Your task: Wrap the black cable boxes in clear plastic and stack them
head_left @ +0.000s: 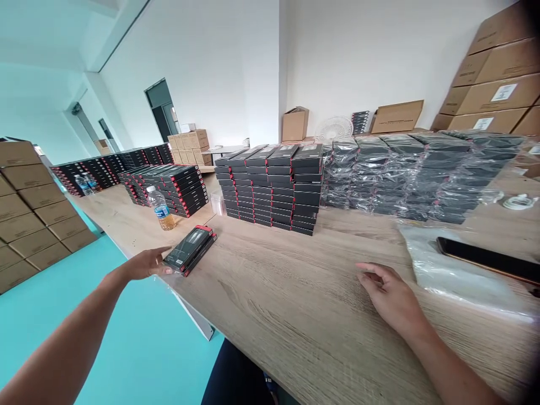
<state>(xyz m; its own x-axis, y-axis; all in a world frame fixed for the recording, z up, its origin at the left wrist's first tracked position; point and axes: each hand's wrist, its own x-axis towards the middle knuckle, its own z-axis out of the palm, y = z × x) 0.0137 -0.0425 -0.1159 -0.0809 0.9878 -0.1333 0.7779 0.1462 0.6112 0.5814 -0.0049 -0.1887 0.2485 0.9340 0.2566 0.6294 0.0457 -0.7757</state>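
Two flat black boxes with red ends [189,247] lie stacked near the table's left edge; the upper one looks wrapped in clear film. At their near left end is my left hand [145,264], its fingers and thumb apart around the corner; whether it touches the film I cannot tell. My right hand [390,295] hovers over or rests on the bare wood, loosely curled with thumb and index finger apart and nothing between them. Right of it, a dark phone [489,259] lies on a pile of clear plastic film [430,270].
A tall block of black boxes [270,191] stands mid-table, with plastic-wrapped stacks [405,174] to its right. Further left are another stack of black boxes [185,188] and a bottle [160,209]. Brown cartons [37,197] rise beyond the table's left side.
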